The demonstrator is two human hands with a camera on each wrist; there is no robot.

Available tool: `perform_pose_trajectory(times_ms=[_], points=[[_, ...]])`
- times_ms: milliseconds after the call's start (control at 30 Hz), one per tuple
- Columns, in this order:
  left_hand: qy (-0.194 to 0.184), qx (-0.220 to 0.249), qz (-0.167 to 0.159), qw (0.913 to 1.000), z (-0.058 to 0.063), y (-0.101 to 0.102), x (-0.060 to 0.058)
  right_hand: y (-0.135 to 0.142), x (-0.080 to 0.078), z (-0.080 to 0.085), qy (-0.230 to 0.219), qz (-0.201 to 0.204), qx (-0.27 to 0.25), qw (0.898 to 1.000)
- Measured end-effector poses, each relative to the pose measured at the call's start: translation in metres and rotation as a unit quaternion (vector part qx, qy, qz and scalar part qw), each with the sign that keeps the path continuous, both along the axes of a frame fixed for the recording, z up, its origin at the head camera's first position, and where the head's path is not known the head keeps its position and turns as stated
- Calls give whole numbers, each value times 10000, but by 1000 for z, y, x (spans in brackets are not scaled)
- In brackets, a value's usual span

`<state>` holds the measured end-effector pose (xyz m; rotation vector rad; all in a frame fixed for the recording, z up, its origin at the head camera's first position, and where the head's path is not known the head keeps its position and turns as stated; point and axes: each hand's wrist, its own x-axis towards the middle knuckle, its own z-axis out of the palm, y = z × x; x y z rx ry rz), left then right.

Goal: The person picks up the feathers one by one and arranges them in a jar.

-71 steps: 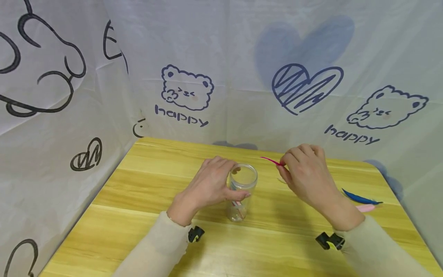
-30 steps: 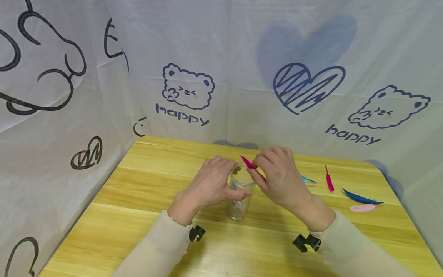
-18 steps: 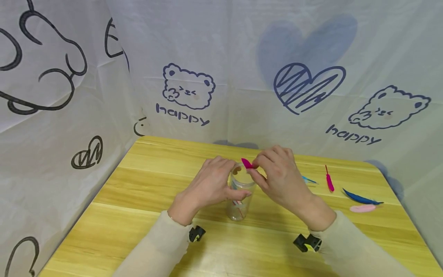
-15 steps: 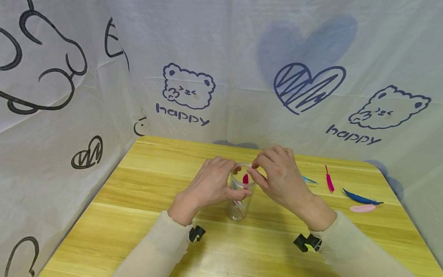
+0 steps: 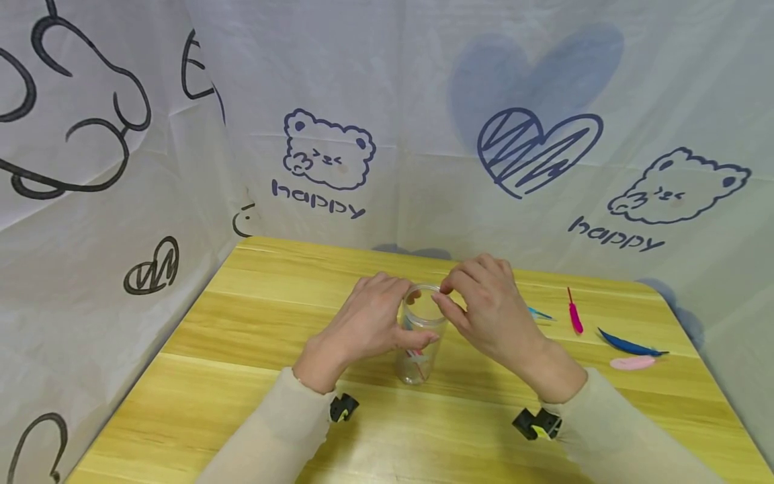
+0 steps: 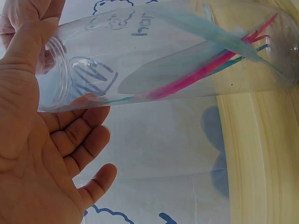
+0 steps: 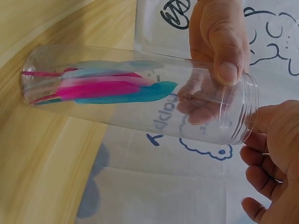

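Evidently, a clear jar (image 7: pixel 135 114) is held upright on the table (image 5: pixel 447 444) by the left hand (image 5: pixel 363 323), its thumb laid across the jar's front below the rim, fingers reaching behind. At the right side of the jar's rim, the right hand (image 5: pixel 486 306) is poised, fingers loosely bent; nothing is seen to be gripped. Inside the jar, several feathers (image 7: pixel 107 88) in magenta, pink and blue tones are leaned quill-down. To the jar's right, a light blue feather (image 5: pixel 540 314) is partly hidden; farther right of it are laid a magenta feather (image 5: pixel 576 319), a dark blue feather (image 5: pixel 631 345) and a pale pink feather (image 5: pixel 632 363).

The jar may be judged thin plastic: light, smooth, easily tipped, best grasped lightly around its upper wall. The feathers should prove almost weightless, soft and readily ruffled, so are best pinched by the stiffer quill.
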<state>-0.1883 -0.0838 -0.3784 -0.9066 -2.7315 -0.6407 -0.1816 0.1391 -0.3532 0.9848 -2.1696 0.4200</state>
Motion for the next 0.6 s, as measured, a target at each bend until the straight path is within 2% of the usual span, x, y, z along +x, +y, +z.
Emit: perform_pose_trajectory(times_ms=[600], points=[[-37, 21, -1, 10000, -2, 0, -1, 3, -2, -4, 199, 112, -118, 9997]])
